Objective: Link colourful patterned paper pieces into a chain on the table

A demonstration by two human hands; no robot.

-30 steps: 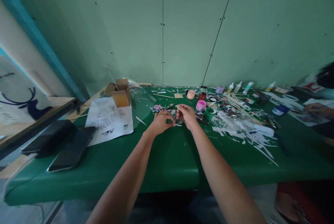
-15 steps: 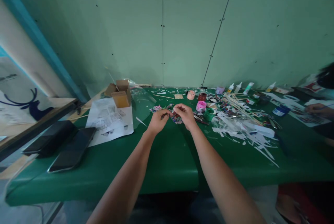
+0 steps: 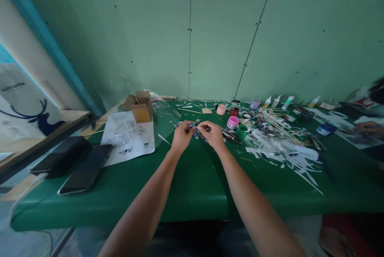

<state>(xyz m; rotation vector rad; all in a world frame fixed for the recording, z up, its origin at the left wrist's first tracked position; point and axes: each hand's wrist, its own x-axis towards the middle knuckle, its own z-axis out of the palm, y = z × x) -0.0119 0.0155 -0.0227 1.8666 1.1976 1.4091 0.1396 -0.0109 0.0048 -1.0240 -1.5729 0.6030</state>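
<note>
Both hands meet over the green table (image 3: 195, 185). Left hand (image 3: 181, 137) and right hand (image 3: 213, 134) pinch a small multicoloured piece (image 3: 196, 131) between them, lifted close for fine fingerwork. Paint pots (image 3: 233, 122), sticks (image 3: 274, 120) and paper scraps (image 3: 279, 149) lie right; phones (image 3: 85, 173) left. Pale green wall behind.

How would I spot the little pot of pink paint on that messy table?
On the green table, look just beyond the right hand, left of the paper scraps. The pink pot stands beside a green pot. It is the only bright pink one, with a pale lid.
</note>
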